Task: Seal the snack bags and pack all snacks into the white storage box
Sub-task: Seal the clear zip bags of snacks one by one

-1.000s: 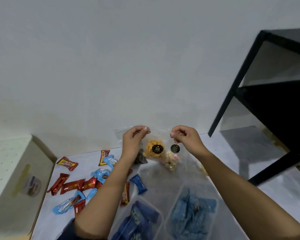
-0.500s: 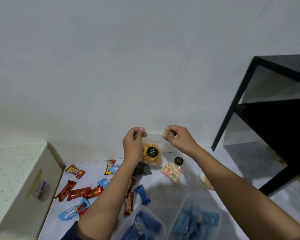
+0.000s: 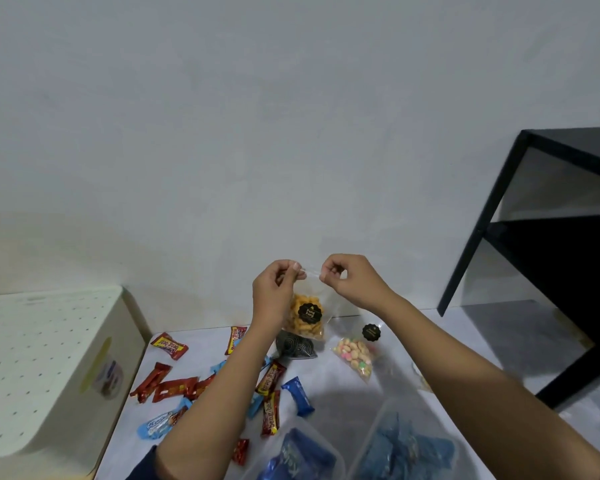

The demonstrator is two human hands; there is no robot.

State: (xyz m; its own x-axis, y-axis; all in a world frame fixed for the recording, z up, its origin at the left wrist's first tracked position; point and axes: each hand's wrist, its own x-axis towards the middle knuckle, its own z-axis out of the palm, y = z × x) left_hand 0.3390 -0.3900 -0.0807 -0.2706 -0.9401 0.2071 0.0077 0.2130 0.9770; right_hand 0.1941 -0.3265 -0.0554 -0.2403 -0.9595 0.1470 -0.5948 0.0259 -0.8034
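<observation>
Clear plastic forms the snack bag [image 3: 308, 328], which hangs in the air above the far part of the worktop [image 3: 342, 396], close to the wall. Orange puffed pieces fill its lower half, and a round black label [image 3: 306, 312] with gold lettering sits on its front. The left hand [image 3: 274, 289] and right hand [image 3: 350, 282] each pinch the bag's top edge between thumb and fingertips, close together. Whether that edge is pressed shut cannot be told.

A second clear bag [image 3: 354, 355], holding pastel pieces and bearing the same kind of black label, lies flat on the worktop just beyond the right forearm. A black patterned packet [image 3: 293, 348] lies beneath the hanging bag. Red, yellow and blue wrapped bars [image 3: 174, 389] are scattered around the left forearm.

Two clear tubs stand at the near edge: the left tub [image 3: 326, 441] holds dark blue packets, the right tub [image 3: 381, 427] paler blue ones. The white storage box [image 3: 49, 358], its top dotted with small holes, stands off the worktop's left side.
</observation>
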